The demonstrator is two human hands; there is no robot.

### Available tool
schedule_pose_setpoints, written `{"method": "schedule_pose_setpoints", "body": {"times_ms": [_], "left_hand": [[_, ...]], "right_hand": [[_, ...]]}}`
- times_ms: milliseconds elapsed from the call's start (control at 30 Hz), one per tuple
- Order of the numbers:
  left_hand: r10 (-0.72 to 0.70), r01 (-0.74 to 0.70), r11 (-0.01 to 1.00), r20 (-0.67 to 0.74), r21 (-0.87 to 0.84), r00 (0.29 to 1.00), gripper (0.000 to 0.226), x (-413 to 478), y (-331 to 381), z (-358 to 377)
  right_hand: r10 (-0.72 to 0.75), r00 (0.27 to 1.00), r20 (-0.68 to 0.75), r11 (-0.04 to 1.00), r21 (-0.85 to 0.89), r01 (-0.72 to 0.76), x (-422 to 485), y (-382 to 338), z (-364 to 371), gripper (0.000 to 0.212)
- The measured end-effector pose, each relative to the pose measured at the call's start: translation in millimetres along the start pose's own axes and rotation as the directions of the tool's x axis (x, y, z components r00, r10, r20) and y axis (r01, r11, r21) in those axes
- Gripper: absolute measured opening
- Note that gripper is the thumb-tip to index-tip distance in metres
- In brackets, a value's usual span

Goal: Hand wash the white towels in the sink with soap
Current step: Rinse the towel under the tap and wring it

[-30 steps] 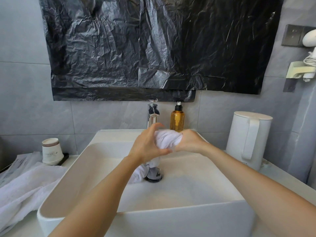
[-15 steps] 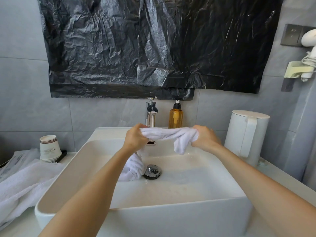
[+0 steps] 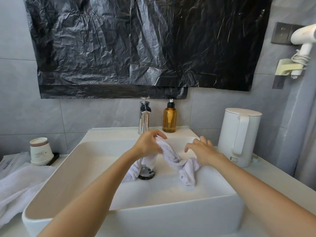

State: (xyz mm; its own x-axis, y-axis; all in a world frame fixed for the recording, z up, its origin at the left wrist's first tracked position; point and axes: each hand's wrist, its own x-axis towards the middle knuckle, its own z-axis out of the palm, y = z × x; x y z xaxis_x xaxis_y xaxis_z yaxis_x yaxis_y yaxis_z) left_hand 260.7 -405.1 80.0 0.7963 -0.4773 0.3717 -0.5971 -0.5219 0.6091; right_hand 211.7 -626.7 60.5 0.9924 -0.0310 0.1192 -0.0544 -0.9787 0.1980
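Note:
A wet, twisted white towel (image 3: 172, 156) hangs across the white rectangular sink (image 3: 130, 218). My left hand (image 3: 147, 144) grips its upper end above the drain (image 3: 146, 172). The towel's other end (image 3: 188, 171) droops onto the basin floor. My right hand (image 3: 202, 150) hovers just above that drooping end with fingers spread, holding nothing. An amber soap pump bottle (image 3: 169, 117) stands on the sink's back ledge, beside the chrome faucet (image 3: 144, 115).
A second white towel (image 3: 18, 187) lies on the counter to the left, near a stack of paper cups (image 3: 40, 151). A white electric kettle (image 3: 239, 135) stands right of the sink. Black plastic sheeting (image 3: 136, 45) covers the wall above. A hair dryer (image 3: 302, 41) hangs at far right.
My right hand has let go of the towel, whose right end dropped into the basin. Both hands have lowered from the stretched-out position. My left hand keeps its grip.

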Motion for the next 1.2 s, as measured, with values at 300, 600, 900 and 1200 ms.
{"method": "schedule_pose_setpoints", "body": {"times_ms": [300,600,900,1200], "left_hand": [[-0.165,0.121,0.969,-0.2,-0.218,0.966,0.043,2.6,-7.4,-3.7],[-0.122,0.121,0.975,-0.004,0.187,0.992,0.041,-0.1,-12.9,-3.1],[-0.103,-0.01,0.9,-0.236,-0.436,0.966,0.026,-2.4,1.3,-25.8],[0.073,0.005,0.817,0.113,-0.577,0.991,0.056,-12.0,9.4,-37.1]], "right_hand": [[-0.295,0.95,0.105,0.592,0.8,0.095,7.2,-54.4,-26.5,0.068],[0.247,0.969,0.016,-0.238,0.97,0.045,22.5,-41.5,-30.1,0.03],[0.161,0.977,-0.143,-0.295,0.937,0.186,25.7,-56.6,-80.2,0.026],[0.009,0.981,-0.192,0.013,0.981,0.192,25.6,-98.2,-120.7,0.057]]}}
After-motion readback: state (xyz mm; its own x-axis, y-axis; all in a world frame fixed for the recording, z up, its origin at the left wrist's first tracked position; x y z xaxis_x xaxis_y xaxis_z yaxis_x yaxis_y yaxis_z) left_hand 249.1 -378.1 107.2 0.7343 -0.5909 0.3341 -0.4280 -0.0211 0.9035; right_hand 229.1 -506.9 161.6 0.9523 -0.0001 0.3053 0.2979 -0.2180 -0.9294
